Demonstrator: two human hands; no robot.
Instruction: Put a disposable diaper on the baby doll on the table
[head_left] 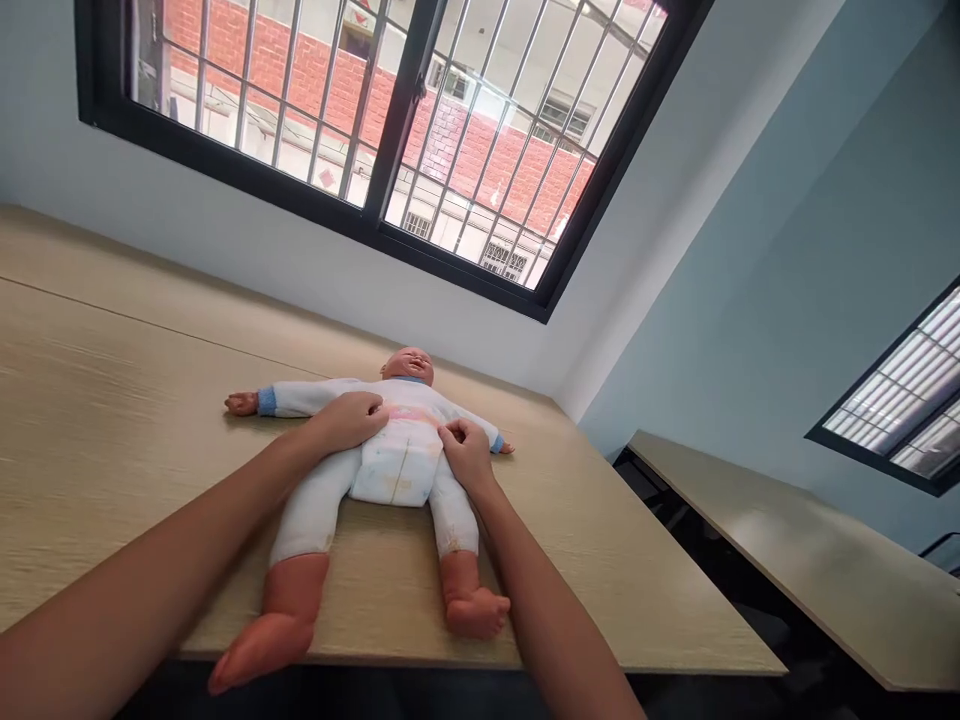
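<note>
Doll: baby doll (412, 393) on its back, head toward the window wall, arms spread, legs toward the person; one foot pokes past the near table edge.
Diaper: white diaper (397, 465) on the doll's hips, over a white outfit (304, 510); pink-marked waistband across the belly.
Left hand: the left hand (351, 420) at one side of the waistband, fingers bent in close; pinching or merely pressing, cannot tell.
Right hand: the right hand (466, 450) at the opposite side, fingers curled, gap narrow; hold on the edge likewise unclear.
Done: front panel up between the legs and lying over the belly.
Left: side closures, seemingly; hands hide both sides, so fastened or loose cannot be read.
Table: pale wood-grain top (600, 560), seam toward the far side.
Window: dark-framed window (382, 220), barred, red brick building (480, 180) outside.
Right of room: blue-grey wall (697, 330), second table (787, 540), another barred window (885, 400).
</note>
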